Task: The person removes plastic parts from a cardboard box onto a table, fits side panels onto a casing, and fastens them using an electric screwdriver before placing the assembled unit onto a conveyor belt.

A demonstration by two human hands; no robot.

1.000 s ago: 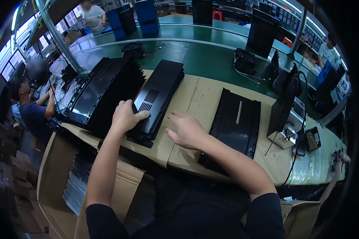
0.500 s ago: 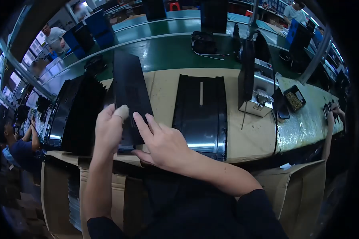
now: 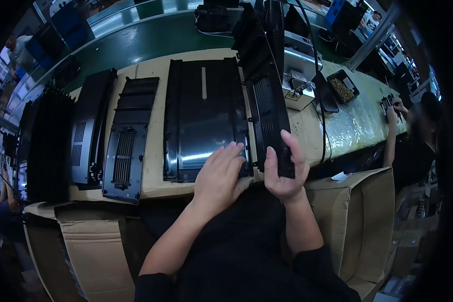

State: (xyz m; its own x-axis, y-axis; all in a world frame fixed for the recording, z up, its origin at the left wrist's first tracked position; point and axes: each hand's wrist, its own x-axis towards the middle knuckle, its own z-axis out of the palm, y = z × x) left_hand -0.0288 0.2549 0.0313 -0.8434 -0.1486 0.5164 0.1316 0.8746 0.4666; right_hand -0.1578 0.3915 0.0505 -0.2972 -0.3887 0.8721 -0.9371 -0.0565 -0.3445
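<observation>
My left hand (image 3: 219,173) lies flat, fingers stretched out, on the lower right part of a wide black plastic panel (image 3: 206,116) with a long narrow slot. At that panel's right edge, my right hand (image 3: 289,173) grips the near end of a long black vented side panel (image 3: 268,110), thumb on one side and fingers on the other. The side panel stands tilted on its edge. Whether the two panels are joined cannot be made out.
To the left lie a black vented panel (image 3: 126,146), another dark panel (image 3: 91,131) and a ribbed black stack (image 3: 48,151). On the right are a metal device (image 3: 299,83), a screw tray (image 3: 343,86) and a co-worker's hands (image 3: 395,108). Cardboard boxes (image 3: 93,256) stand below the bench edge.
Both hands have moved right, from a dark panel at the left to the wide panel's right side. My right hand now grips an upright vented panel. The view has shifted right.
</observation>
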